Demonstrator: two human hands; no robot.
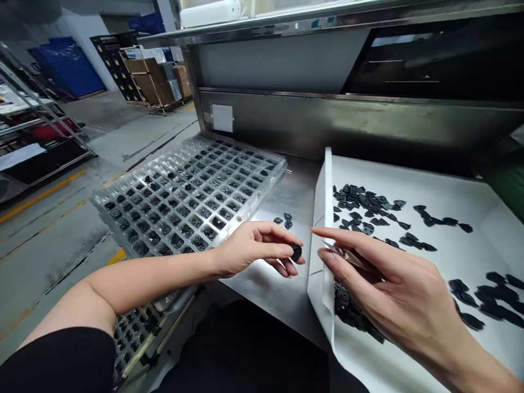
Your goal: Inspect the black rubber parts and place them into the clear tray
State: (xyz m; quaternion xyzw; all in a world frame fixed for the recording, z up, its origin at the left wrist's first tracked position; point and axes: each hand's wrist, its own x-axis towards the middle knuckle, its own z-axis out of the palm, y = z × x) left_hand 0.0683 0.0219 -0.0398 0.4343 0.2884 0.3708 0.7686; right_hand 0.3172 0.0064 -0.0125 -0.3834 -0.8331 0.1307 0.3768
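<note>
Between the thumb and fingers of my left hand [262, 248] is a small round black plastic part [296, 251], held above the steel bench. My right hand [393, 289] is closed around a slim metal tool with a pointed tip [347, 255]; its kind is mostly hidden by the fingers. The tip points left at the round part, with a gap between them. Under my right hand lies a white bin [409, 169] with many loose black parts [356, 199]. Beyond my left hand, a clear plastic compartment tray [245, 218] carries similar black parts in its pockets.
A few loose black parts [287, 221] lie on the steel bench [278, 305] between tray and bin. A steel shelf edge [286, 33] overhangs the back. Another filled tray [135, 338] sits lower, at the left. Boxes on a cart [151, 82] stand across the floor.
</note>
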